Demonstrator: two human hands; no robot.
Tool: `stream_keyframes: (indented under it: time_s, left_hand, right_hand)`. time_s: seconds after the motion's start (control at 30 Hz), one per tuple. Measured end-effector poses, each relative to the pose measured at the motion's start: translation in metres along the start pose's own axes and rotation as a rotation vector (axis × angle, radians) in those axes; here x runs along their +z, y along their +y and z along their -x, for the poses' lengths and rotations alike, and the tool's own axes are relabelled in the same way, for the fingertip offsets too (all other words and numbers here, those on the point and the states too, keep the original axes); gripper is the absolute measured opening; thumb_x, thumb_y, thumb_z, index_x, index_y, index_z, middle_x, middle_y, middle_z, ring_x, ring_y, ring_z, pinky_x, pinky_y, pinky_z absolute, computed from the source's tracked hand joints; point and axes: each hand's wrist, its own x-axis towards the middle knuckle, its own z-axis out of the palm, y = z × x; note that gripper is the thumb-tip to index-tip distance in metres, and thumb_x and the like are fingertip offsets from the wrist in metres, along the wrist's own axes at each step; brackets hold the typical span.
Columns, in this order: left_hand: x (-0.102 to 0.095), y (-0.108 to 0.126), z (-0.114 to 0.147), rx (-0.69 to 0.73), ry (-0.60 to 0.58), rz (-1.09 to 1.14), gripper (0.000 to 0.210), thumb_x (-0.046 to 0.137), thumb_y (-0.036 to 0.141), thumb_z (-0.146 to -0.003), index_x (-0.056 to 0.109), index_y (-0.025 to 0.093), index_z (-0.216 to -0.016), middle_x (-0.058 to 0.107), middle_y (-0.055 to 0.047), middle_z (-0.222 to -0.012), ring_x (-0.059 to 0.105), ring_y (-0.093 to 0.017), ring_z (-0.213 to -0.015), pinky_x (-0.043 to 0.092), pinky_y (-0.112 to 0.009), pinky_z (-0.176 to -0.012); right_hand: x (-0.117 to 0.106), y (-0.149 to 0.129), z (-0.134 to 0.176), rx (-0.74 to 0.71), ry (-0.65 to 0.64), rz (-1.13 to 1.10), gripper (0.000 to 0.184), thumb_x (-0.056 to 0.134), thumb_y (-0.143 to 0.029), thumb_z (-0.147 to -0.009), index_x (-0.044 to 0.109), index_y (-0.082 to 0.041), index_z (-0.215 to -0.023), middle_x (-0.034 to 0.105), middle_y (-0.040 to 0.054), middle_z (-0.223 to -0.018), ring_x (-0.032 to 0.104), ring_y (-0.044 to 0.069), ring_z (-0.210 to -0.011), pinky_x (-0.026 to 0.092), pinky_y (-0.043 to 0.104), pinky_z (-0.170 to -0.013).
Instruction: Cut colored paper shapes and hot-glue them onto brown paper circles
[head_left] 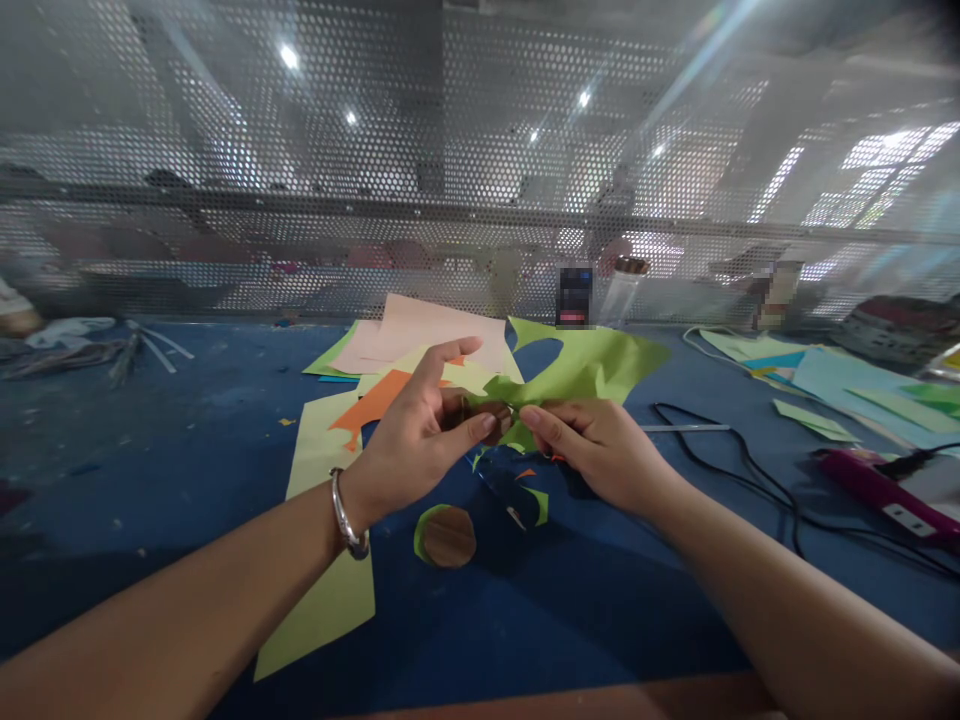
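Observation:
My left hand (420,430), with a silver bangle at its wrist, pinches a brown wood-grained piece (496,424) between thumb and curled fingers; the index finger sticks up. Close against it, my right hand (592,445) is closed in a pinch on the edge of a crumpled green paper sheet (600,362), which has a rounded cutout at its upper left. How the brown piece and the sheet join is hidden by my fingers. Below my hands, a round wood-grained disc (450,537) lies on the blue table with a rim of green paper showing at its left.
Pale yellow paper (322,570), orange paper (379,395) and pink sheets (431,335) lie to the left and behind. Small scraps lie beneath my hands. Rightward are a black cable (757,480), a purple power strip (885,495) and coloured papers (855,380). A perforated metal screen (300,200) stands behind.

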Motion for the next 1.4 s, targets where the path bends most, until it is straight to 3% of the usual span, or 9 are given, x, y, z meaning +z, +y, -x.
stream_keyframes:
  time_s: [0.17,0.5,0.9,1.13,1.4]
  left_hand:
    - [-0.0005,-0.0008,-0.0004,-0.006,0.010,0.051,0.082,0.072,0.017,-0.088,0.025,0.027,-0.155,0.072,-0.002,-0.087,0.070,-0.018,-0.085,0.055,-0.033,-0.081]
    - [-0.0020,-0.0019,-0.0011,-0.004,0.005,0.058,0.090,0.072,0.015,-0.087,0.020,0.027,-0.159,0.069,0.000,-0.080,0.070,-0.017,-0.080,0.055,-0.031,-0.076]
    - [-0.0018,-0.0046,-0.0007,0.006,-0.001,0.059,0.088,0.072,0.015,-0.086,0.023,0.025,-0.158,0.073,-0.004,-0.090,0.071,-0.018,-0.087,0.056,-0.032,-0.080]
    - [0.0020,0.0038,-0.0006,-0.051,0.019,0.098,0.087,0.073,0.013,-0.083,0.026,0.025,-0.155,0.071,-0.001,-0.088,0.070,-0.017,-0.085,0.056,-0.035,-0.086]
    - [-0.0022,-0.0008,-0.0006,-0.068,-0.043,0.100,0.080,0.073,0.014,-0.084,0.030,0.023,-0.151,0.070,-0.002,-0.087,0.069,-0.017,-0.083,0.054,-0.032,-0.081]
  right_hand:
    - [-0.0006,0.0005,-0.0002,0.016,0.006,0.014,0.055,0.046,-0.058,-0.099,0.056,-0.019,-0.063,0.049,-0.0014,-0.059,0.044,0.012,-0.057,0.033,0.027,-0.054]
    - [-0.0009,0.0002,0.0002,0.011,-0.003,0.030,0.055,0.046,-0.059,-0.099,0.053,-0.019,-0.062,0.047,-0.0017,-0.059,0.042,0.012,-0.057,0.032,0.028,-0.054]
    - [-0.0021,-0.0023,0.0007,0.006,-0.021,0.031,0.053,0.046,-0.057,-0.099,0.052,-0.019,-0.062,0.047,-0.0018,-0.059,0.043,0.012,-0.056,0.032,0.027,-0.055]
    - [-0.0017,0.0002,0.0007,-0.003,-0.027,0.064,0.055,0.044,-0.060,-0.099,0.051,-0.019,-0.063,0.046,-0.0018,-0.060,0.043,0.012,-0.058,0.031,0.028,-0.055]
    - [-0.0024,-0.0004,0.0004,-0.001,-0.058,0.085,0.055,0.044,-0.060,-0.100,0.054,-0.019,-0.065,0.050,-0.0004,-0.062,0.046,0.014,-0.061,0.030,0.029,-0.056]
